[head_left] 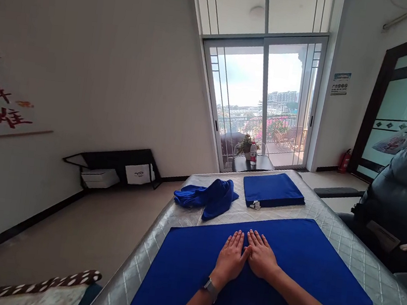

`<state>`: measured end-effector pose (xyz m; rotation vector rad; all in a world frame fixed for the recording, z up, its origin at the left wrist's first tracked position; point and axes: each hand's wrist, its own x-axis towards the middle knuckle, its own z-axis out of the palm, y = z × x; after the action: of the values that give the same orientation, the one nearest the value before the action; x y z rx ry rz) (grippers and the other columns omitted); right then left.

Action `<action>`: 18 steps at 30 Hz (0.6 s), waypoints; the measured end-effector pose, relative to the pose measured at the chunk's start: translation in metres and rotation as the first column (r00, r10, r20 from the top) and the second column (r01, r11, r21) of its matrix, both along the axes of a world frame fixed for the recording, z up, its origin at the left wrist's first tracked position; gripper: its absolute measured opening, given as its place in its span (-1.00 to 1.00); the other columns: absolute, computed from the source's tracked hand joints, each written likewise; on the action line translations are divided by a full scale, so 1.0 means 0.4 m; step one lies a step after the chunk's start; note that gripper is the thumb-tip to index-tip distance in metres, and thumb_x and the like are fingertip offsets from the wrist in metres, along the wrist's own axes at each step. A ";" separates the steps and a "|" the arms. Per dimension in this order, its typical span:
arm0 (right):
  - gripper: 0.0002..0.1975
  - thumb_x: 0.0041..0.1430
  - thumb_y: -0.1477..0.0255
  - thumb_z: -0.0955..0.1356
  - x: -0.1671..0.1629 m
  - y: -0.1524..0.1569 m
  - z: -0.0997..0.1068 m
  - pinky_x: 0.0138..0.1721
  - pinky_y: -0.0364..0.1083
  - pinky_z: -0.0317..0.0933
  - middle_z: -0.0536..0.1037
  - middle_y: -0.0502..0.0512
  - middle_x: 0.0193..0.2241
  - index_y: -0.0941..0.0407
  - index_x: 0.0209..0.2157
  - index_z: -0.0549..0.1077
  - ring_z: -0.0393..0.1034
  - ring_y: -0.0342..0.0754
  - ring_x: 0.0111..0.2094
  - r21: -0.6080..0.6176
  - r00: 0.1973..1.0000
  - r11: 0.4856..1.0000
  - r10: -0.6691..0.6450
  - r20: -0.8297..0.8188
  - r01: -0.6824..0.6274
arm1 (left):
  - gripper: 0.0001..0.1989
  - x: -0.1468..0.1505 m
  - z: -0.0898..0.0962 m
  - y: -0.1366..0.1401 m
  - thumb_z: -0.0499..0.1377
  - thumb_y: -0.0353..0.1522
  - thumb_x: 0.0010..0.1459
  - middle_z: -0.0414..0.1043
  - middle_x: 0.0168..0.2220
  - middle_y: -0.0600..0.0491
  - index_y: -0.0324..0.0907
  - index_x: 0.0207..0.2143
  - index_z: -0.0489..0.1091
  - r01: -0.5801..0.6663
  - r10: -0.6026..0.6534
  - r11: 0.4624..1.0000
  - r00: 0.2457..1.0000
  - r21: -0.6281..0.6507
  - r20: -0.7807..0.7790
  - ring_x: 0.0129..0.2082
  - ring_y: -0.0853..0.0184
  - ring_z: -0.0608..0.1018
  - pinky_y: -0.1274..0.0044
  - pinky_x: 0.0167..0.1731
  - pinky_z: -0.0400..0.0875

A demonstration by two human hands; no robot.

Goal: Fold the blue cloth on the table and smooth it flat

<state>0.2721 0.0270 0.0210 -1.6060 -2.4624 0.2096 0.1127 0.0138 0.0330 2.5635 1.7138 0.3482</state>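
A blue cloth (pixel 308 266) lies spread flat across the silvery quilted surface (pixel 346 236). Both my hands rest on it near its middle, side by side with the thumbs close together. My left hand (pixel 232 256), with a watch on its wrist, lies palm down with fingers stretched out. My right hand (pixel 260 256) is likewise flat on the cloth, fingers extended. Beyond the spread cloth, a crumpled blue cloth (pixel 207 197) sits at the left. A neat stack of folded blue cloths (pixel 273 189) lies to the right of it, with a white tag at its near edge.
A small dark table (pixel 254 164) with a plant and a bottle (pixel 253 153) stands past the far edge. At the right is a black leather chair (pixel 403 199). A black rack (pixel 119 166) with white boxes lines the left wall. Patterned fabric (pixel 43 286) shows at the lower left.
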 end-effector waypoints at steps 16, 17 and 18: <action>-0.29 0.37 0.12 -0.03 0.233 0.033 0.007 0.39 0.15 -0.34 -0.02 0.13 0.42 0.20 0.41 -0.01 -0.26 0.04 0.43 0.009 0.962 0.962 -0.271 0.038 0.271 | -0.33 -0.231 -0.049 0.045 -0.29 -0.04 0.42 0.03 0.41 -0.14 -0.22 0.39 0.04 -0.198 0.204 0.978 0.970 0.061 -0.130 0.40 0.13 0.10 0.18 0.33 0.06; -0.29 0.37 0.14 -0.03 0.286 0.036 0.000 0.39 0.16 -0.32 -0.01 0.13 0.42 0.19 0.41 0.00 -0.25 0.04 0.43 0.023 0.950 0.951 -0.309 0.045 0.308 | -0.35 -0.289 -0.054 0.045 -0.26 -0.07 0.42 0.03 0.40 -0.14 -0.22 0.39 0.06 -0.233 0.241 0.970 0.958 0.067 -0.157 0.40 0.11 0.11 0.17 0.32 0.06; -0.31 0.37 0.16 -0.04 0.342 0.036 -0.008 0.38 0.15 -0.29 0.01 0.13 0.42 0.18 0.41 0.02 -0.23 0.03 0.42 0.045 0.940 0.941 -0.337 0.045 0.335 | -0.39 -0.350 -0.061 0.042 -0.23 -0.12 0.42 0.03 0.40 -0.14 -0.21 0.38 0.10 -0.261 0.271 0.962 0.945 0.077 -0.185 0.40 0.09 0.12 0.17 0.32 0.06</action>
<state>0.4090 0.0414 0.0177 -2.0035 -2.1640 0.0702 -0.0274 0.0306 0.0085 2.4724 2.1559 0.1540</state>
